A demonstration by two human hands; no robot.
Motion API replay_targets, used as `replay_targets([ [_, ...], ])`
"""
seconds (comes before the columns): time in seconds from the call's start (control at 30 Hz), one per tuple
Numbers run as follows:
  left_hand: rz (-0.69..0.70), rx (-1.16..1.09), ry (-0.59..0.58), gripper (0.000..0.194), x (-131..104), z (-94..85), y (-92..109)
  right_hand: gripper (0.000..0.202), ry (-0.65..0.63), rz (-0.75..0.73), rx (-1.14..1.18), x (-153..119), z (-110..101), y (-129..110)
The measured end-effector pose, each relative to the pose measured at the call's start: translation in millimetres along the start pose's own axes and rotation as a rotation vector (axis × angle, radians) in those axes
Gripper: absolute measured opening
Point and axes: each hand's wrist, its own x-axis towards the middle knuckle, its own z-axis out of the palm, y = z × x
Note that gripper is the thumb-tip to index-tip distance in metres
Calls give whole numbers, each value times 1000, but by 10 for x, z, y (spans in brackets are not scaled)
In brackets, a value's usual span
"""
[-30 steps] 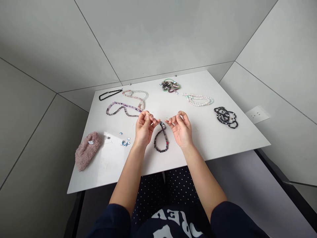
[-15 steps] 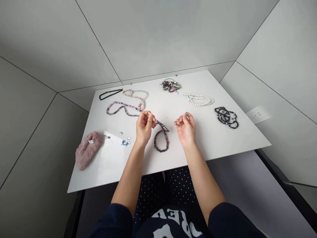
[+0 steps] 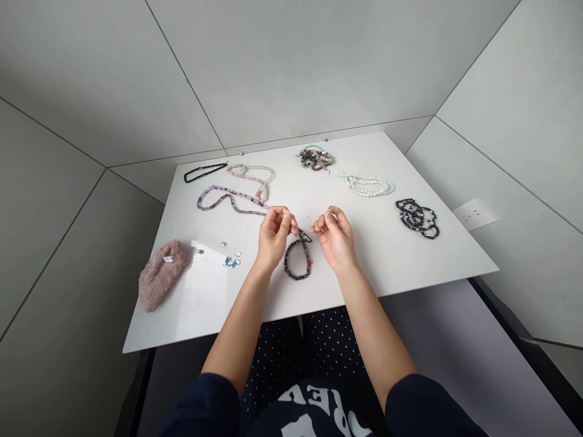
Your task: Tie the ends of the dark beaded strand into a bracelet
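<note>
One dark bead strand, looped on the white counter between left hand and right hand, each grip thumb-and-finger together, anything pinched too fine to tell.

- My top: dark navy, short-sleeved.
- My left sleeve and right sleeve: plain navy, wide at the opening.
- My front lettering: white, bold, block-shaped, partly cut off at the lower edge of view.
- My legwear: very dark, patterned with small white dots.
- My forearms: bare.
</note>
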Motion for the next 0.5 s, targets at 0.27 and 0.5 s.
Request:
replay_targets([
  [0.27,-50,-6,-31,35,-25,31,6,28,-62,30,-23,-19,18,26],
  [0.5,5,-33,36,35,46,-61,38,29,104,-84,-30,69,-102,29],
])
